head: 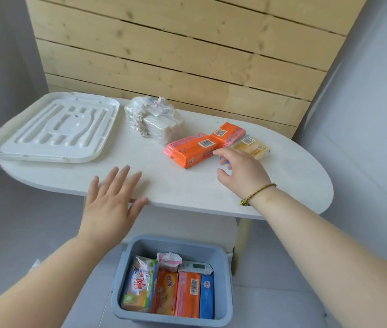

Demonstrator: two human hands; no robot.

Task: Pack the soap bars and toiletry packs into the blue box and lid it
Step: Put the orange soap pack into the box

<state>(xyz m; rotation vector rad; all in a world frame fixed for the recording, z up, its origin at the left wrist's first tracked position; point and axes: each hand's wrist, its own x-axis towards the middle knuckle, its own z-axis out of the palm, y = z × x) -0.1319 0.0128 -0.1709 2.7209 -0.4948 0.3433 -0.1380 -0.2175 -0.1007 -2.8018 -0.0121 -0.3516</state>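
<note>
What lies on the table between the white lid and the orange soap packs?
In the head view, a clear plastic bag of pale toiletry items sits between the white lid and the orange soap packs.

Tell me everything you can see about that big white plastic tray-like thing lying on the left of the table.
The large white plastic lid lies flat on the left end of the white oval table, apparently underside up, showing a raised rim and moulded ribs and grooves inside. It is rectangular with rounded corners, and two small tabs sit on its far edge. Its near-left corner overhangs the table edge. Neither hand touches it, and the clear plastic bag of pale items sits just to its right, apart from it.
</note>
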